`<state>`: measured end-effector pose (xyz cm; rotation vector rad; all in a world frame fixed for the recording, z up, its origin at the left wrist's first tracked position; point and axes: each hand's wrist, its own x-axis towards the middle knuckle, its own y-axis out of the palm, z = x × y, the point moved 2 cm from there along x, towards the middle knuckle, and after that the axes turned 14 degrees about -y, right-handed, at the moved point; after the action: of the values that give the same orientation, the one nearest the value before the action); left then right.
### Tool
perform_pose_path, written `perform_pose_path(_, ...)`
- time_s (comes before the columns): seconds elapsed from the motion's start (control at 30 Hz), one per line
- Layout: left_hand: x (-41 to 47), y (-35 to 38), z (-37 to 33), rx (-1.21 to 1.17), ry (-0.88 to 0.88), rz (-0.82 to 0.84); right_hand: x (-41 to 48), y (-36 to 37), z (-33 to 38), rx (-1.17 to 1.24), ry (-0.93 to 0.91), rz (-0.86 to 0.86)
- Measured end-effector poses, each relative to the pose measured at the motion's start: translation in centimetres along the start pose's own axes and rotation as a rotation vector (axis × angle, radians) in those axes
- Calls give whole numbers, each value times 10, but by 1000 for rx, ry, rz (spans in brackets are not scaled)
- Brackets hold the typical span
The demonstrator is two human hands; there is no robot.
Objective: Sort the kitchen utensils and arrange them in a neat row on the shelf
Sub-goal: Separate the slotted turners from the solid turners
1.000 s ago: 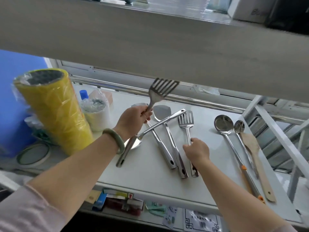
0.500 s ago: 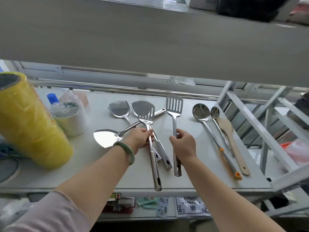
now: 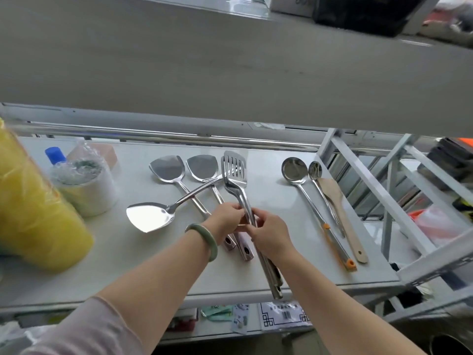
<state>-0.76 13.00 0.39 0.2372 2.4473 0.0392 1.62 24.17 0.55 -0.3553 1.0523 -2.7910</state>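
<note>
Two steel slotted turners (image 3: pixel 235 172) are stacked one on the other above the white shelf (image 3: pixel 128 262), heads pointing away. My left hand (image 3: pixel 225 217) and my right hand (image 3: pixel 268 233) both grip their handles at mid-length. Two solid steel spatulas (image 3: pixel 167 169) (image 3: pixel 203 166) lie side by side to the left, and a third spatula (image 3: pixel 149 217) lies crosswise over their handles. On the right lie a large ladle (image 3: pixel 294 169), a small ladle (image 3: pixel 315 170) and a wooden spatula (image 3: pixel 332 193).
A big yellow roll (image 3: pixel 33 213) fills the shelf's left end, next to a plastic-wrapped white roll (image 3: pixel 84 190) and a blue-capped bottle (image 3: pixel 55 155). An upper shelf board (image 3: pixel 230 73) hangs low overhead. White frame bars (image 3: pixel 371 190) stand at the right end.
My hands have come together. The slotted turner from my left hand now lies on the one in my right, and both hands hold the pair. The view shifted slightly.
</note>
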Motion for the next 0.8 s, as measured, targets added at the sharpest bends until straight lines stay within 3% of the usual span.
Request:
perform_pose_path(0.17, -4, -3, 3, 326, 141, -76, 9, -25, -20, -145, 59, -45)
perform_pose_path(0.27, -4, -24, 8, 560, 244, -271, 16, -42, -42, -220, 157, -59)
perform_pose_path(0.53, -11, -81, 18, 803, 411, -691, 26, -53, -76, -376, 256, -51)
perform_pose_path(0.63, -7, -100, 16, 857, 361, -805, 30, -52, -84, -428, 272, -73)
perform_pose_path(0.8, 10, -119, 19, 997, 76, -774, 34, -54, -88, -515, 262, -47)
